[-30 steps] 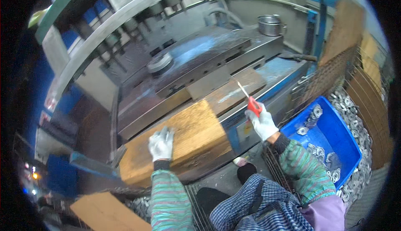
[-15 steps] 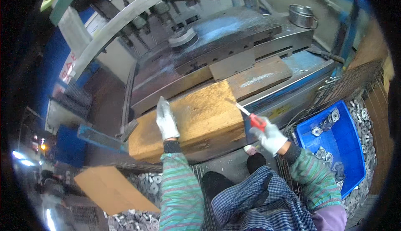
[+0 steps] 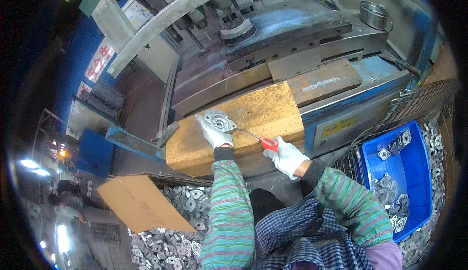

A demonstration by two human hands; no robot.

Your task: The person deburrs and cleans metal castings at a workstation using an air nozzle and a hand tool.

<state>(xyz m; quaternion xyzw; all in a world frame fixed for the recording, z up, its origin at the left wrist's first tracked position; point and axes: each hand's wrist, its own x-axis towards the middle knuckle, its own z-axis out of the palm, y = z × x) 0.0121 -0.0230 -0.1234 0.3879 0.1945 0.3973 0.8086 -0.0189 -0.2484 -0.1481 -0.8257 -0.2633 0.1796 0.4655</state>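
Note:
My left hand (image 3: 214,134), in a white glove, is closed on a round grey metal casting (image 3: 220,121) with side lugs and a ringed recess facing up. It holds the casting over the left part of a thick wooden block (image 3: 263,109). My right hand (image 3: 288,159), also gloved in white, grips a red-handled tool (image 3: 269,143) with a slender, bent metal shaft. The shaft points left and its tip meets the casting's right edge; the tip's shape is not clear.
Behind the block stands a drilling machine with several spindles (image 3: 224,4) above a metal bed (image 3: 292,31). A blue bin (image 3: 420,187) holding castings is at right. Below left, a cardboard sheet (image 3: 141,204) lies over many castings (image 3: 168,248). A metal pot (image 3: 374,16) sits far right.
My right hand has moved left, bringing the tool's tip to the casting. My left hand has turned so that the casting's face now shows. The whole view has shifted.

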